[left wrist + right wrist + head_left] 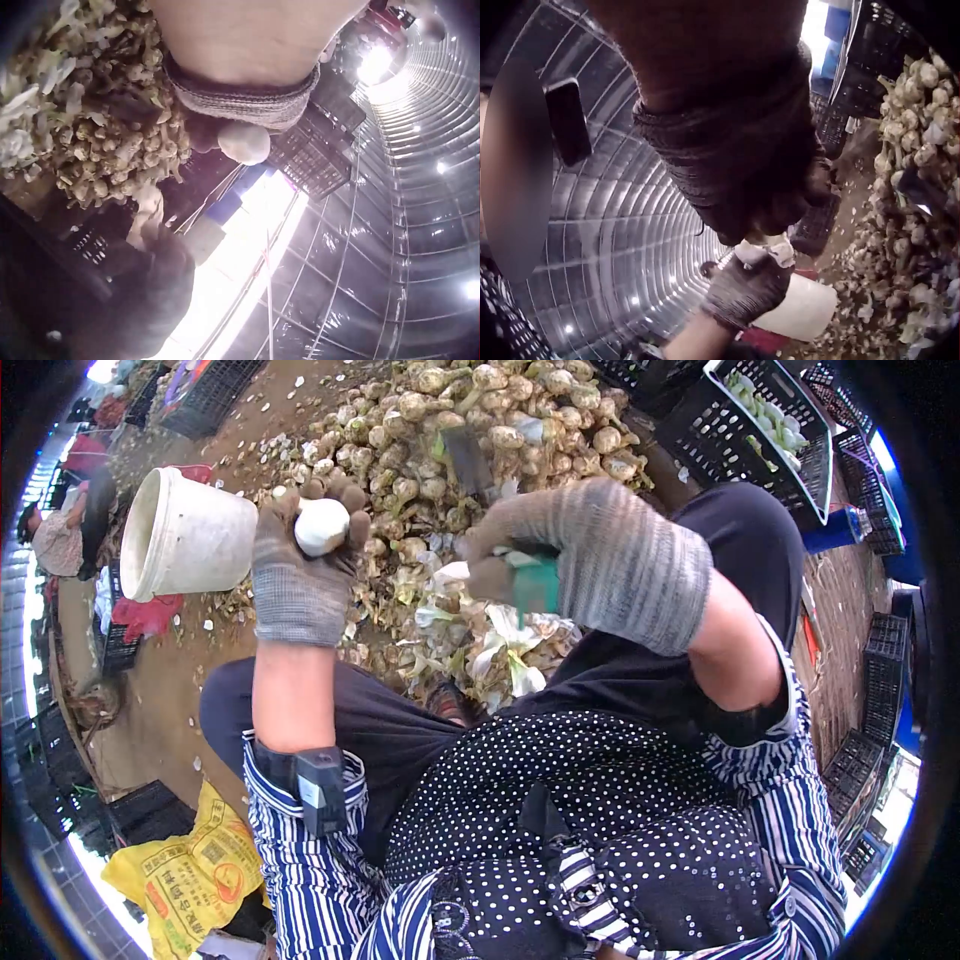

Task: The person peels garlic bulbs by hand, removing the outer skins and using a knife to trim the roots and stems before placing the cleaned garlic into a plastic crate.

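Note:
My gloved left hand [305, 565] grips a peeled white garlic bulb [321, 527], its fingers curled up around it. The same garlic bulb [244, 143] shows below the glove cuff in the left wrist view. Across from it, my gloved right hand [610, 560] is closed around the green handle [537, 586] of a knife. A dark, flat blade [465, 460], blurred, sticks out past that hand over the pile. In the right wrist view the right hand [750, 165] is dark, close above the left hand [746, 292]. Heaped garlic [410, 450] with roots and stems lies ahead.
A white bucket [195, 535] lies tilted beside the left hand. Black crates [760, 435] stand at the right, one holding pale bulbs. Loose peelings [515, 650] cover the ground between the knees. A yellow printed sack [195, 875] lies at lower left, and another person [62, 540] sits farther off.

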A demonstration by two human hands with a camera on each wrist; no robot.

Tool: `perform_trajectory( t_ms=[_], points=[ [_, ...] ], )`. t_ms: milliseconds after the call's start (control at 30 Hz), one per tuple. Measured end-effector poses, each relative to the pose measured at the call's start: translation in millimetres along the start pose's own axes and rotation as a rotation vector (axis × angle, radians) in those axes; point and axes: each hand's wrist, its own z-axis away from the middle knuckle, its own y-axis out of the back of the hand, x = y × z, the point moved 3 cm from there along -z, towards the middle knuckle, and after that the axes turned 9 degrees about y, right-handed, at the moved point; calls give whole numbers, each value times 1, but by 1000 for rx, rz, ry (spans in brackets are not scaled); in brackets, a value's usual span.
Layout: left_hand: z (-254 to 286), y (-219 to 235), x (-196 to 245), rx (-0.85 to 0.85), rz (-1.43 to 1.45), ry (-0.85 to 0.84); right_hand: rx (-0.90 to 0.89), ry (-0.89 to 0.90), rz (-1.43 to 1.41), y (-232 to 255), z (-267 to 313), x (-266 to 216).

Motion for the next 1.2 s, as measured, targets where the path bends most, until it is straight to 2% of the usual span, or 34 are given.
perform_trajectory(
  t_ms=[33, 67, 133, 200, 267, 333, 400, 467, 500, 533, 633, 700, 733, 800, 867, 933, 1000, 1033, 1100, 1133, 1200],
  points=[
    [-6, -1, 4, 66, -88, -21, 53, 115, 69, 1, 3, -1],
    [-13, 0, 7, 133, -176, -42, 62, 128, 124, 4, 5, -2],
    [-31, 7, 7, 160, -233, -40, 36, 70, 230, 4, 7, -3],
    [-59, 30, 0, 228, -515, 20, -4, -1, 307, 7, 11, -2],
    [-103, 73, -15, 346, -697, 93, -47, -63, 366, 12, 17, 0],
    [-126, 123, -29, 373, -1164, 149, -94, -105, 420, 7, 22, -9],
    [-127, 146, -42, 578, -1898, -34, -119, -132, 417, 11, 22, -11],
    [-119, 146, -57, 567, -1924, 143, -107, -144, 333, 18, 18, -14],
    [-130, 165, -65, 593, -1955, 159, -102, -153, 296, 21, 17, -16],
    [-135, 173, -69, 510, -1953, 116, -96, -159, 262, 24, 15, -16],
    [-149, 180, -62, 501, -2109, 170, -61, -171, 171, 32, 11, -20],
    [-158, 176, -51, 345, -2230, 22, -20, -176, 105, 38, 8, -23],
    [-144, 134, -40, 542, -2159, 77, -2, -178, 72, 39, 8, -24],
    [-141, 114, -22, 430, -1349, 240, 45, -181, 7, 38, 6, -26],
    [-114, 63, -16, 306, -852, 148, 88, -162, -23, 33, 4, -21],
    [-90, 24, -8, 87, -638, 151, 459, -80, 81, 14, 3, 9],
    [-60, -16, -8, -9, -627, 88, 485, -63, -67, 5, -10, 37],
    [-53, -27, -10, -139, -592, 94, 492, -42, -62, 0, -18, 45],
    [-17, -53, -21, -156, -644, 48, 606, 38, -333, -3, -30, 48],
    [4, -63, -24, -138, -679, 52, 693, 161, -311, 1, -29, 40],
    [38, -71, -27, -211, -922, 122, 592, 123, -677, 0, -29, 39]
  ],
)
